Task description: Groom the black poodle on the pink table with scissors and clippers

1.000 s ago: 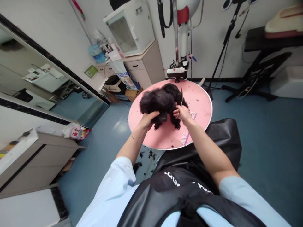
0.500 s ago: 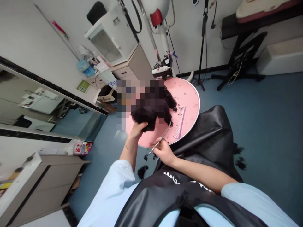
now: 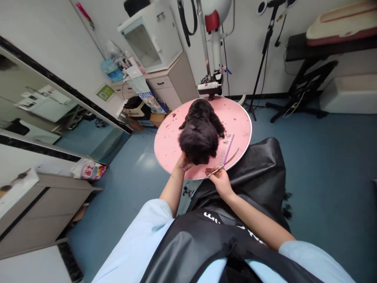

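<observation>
As one black dog's head (image 3: pixel 198 140) is held by the left hand (image 3: pixel 183 162), one pair of curved scissors (image 3: pixel 225 165) is gripped in the right hand (image 3: pixel 221 182), forearms (image 3: pixel 172 190) extended.

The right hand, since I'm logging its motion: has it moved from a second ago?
Yes: against the pink table, the right hand has come nearer the camera, from over the tabletop by the dog to the near rim.
</observation>
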Available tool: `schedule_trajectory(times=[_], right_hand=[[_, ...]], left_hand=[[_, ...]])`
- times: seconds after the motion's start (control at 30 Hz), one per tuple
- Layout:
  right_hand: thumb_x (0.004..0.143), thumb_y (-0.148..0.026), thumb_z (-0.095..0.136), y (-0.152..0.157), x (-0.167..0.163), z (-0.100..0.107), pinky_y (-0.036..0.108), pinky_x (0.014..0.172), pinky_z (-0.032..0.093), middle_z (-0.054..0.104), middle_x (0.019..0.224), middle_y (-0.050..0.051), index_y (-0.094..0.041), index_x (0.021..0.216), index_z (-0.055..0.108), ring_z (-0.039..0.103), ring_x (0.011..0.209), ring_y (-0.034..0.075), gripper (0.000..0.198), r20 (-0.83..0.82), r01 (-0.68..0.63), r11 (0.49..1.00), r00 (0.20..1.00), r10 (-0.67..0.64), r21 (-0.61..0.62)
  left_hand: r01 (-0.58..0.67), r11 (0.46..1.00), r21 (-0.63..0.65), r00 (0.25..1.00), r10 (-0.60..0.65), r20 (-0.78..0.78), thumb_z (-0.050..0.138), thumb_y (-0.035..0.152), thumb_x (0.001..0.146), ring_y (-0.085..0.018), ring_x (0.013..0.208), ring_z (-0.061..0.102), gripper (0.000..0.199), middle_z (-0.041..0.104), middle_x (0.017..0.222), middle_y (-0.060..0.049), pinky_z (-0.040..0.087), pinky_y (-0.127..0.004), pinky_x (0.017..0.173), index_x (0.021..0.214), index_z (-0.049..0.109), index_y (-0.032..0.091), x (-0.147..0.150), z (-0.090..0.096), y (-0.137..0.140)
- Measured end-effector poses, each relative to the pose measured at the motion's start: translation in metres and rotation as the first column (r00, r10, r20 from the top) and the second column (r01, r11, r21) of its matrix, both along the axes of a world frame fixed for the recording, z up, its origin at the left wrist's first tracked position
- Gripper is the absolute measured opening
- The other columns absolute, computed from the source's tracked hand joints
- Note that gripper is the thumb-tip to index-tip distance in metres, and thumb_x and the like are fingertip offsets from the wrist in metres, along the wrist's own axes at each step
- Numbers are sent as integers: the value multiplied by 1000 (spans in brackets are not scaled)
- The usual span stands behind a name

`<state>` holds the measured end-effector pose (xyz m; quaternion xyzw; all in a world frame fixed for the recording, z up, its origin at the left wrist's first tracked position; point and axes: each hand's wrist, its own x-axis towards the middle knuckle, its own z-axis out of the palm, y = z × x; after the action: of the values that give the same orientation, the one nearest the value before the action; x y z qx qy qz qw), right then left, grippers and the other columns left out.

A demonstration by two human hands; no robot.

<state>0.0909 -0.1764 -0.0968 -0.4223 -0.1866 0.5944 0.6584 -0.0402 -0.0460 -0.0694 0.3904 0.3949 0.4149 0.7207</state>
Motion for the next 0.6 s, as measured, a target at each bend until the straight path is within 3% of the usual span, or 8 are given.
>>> schedule_trajectory(times=[0.07,0.13,0.17,0.23,0.3,0.37,0.5,0.6], right_hand=[[57,-26,79,-4,3,-1,41,85,53,70,87,2,-22,86,42,70,83,21,46,4,24,1000,1000,-24,-10],[56,-26,80,-6,5,-3,42,87,52,70,86,2,-22,85,43,71,83,21,47,-1,35,999,999,-35,-23],[56,-26,80,-7,5,-3,43,89,52,71,86,2,-22,85,43,71,83,20,48,-5,34,999,999,-34,-26],[55,-27,81,-6,3,-2,42,90,51,71,84,1,-22,85,43,70,83,20,49,-7,19,999,1000,-19,-26],[54,-27,82,-5,1,0,42,91,52,71,83,1,-22,84,44,70,84,20,49,0,6,1000,1000,-6,-17],[54,-28,82,-4,-2,2,41,90,52,70,83,1,-22,85,44,70,85,19,49,8,-2,1000,1000,2,-9],[53,-29,83,-7,-4,5,41,88,53,70,84,2,-21,85,44,70,82,20,50,7,-10,1000,1000,10,-8],[52,-30,84,-9,-1,5,43,89,53,70,83,2,-21,84,44,71,81,21,51,13,-3,1000,1000,3,-13]], left_hand=[[-295,951,95,933,308,-189,76,39,64,-23,108,55,48,64,105,-11,43,-35,95,102,62,12,-14,-10,9],[-574,765,292,719,642,-267,69,30,72,-17,108,54,34,63,104,-7,40,-30,98,100,62,13,-25,-15,17],[-609,722,329,680,689,-253,65,28,76,-15,104,55,27,63,102,-7,40,-28,97,98,62,13,-28,-15,22],[-476,857,197,841,509,-182,57,28,82,-13,88,58,19,64,90,-6,44,-29,90,89,64,12,-24,-6,35],[-136,987,-87,991,135,-23,50,29,87,-14,76,58,22,64,78,-6,47,-32,84,83,63,12,-10,9,54],[-16,985,-172,998,27,58,39,25,93,-14,77,58,29,66,78,-7,48,-33,84,84,63,12,9,29,76],[-7,989,-150,990,28,141,22,23,98,-14,86,60,43,68,82,-5,47,-32,88,87,63,15,37,64,102],[-11,997,-82,983,26,184,34,25,96,-13,89,60,31,69,92,-4,48,-29,90,95,64,17,34,63,88]])
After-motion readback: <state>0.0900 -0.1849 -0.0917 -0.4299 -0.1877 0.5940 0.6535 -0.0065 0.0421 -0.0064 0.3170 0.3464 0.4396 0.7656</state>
